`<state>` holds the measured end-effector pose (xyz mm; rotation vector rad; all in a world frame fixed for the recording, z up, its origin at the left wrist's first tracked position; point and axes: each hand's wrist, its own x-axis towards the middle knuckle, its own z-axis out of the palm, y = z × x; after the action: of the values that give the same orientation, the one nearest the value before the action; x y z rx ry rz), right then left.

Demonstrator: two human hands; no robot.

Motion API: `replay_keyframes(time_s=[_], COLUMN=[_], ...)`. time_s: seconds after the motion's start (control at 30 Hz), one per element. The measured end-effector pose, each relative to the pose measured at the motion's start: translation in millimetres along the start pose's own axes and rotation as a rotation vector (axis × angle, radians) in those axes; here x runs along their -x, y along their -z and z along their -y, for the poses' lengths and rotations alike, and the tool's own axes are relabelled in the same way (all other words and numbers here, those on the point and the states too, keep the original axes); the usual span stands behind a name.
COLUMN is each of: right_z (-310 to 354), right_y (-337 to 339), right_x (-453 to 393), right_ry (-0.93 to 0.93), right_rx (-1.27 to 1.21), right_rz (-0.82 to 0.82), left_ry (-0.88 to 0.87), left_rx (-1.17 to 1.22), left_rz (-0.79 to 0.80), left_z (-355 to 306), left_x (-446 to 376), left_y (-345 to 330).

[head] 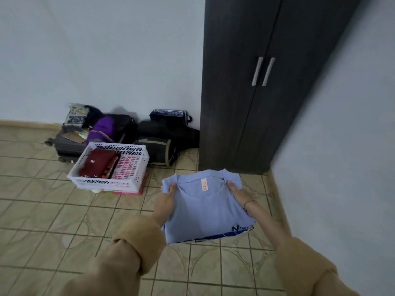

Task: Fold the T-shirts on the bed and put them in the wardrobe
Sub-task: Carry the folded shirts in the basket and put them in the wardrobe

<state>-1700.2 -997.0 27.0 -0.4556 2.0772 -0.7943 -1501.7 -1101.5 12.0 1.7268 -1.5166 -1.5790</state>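
Both hands grip folded light-blue T-shirt (206,212)

A home bedroom: dark wardrobe (263,86) (doors closed), luggage (162,135) on tiles.

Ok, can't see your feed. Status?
Left hand and right hand grip folded blue T-shirt. Wardrobe ahead, both doors shut. Nothing between.

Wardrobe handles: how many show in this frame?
2. Both are pale vertical bars side by side at the middle seam of the closed dark wardrobe: the left handle on the left door, the right handle on the right door. None looks hidden.
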Motion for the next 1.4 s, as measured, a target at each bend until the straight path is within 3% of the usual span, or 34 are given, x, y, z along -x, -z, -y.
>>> replay_keyframes(time_s=[0.4, 0.73, 1.07, 1.4], right_z=[221.0, 358.3, 383.1, 333.6], right_y=[-166.7, -301.9, -467.9, -607.7], right_x=[-203.2, -348.5, -483.1, -597.6], right_ry=[0.078, 0.094, 0.084, 0.081], right_rx=[0.223, 0.494, 0.713, 0.852], right_rz=[0.186, 0.300, 0.370, 0.459], left_ry=[0.130, 0.374, 0.680, 0.750], left_rx=[0.020, 0.350, 0.650, 0.959], left_rz=[-0.204, -0.395, -0.422, -0.353], left_z=[-41.7, -35.7, 53.9, 156.8], left_x=[-253.5, -410.8, -555.4, -671.8], left_y=[139.1, 197.1, 225.3, 226.0])
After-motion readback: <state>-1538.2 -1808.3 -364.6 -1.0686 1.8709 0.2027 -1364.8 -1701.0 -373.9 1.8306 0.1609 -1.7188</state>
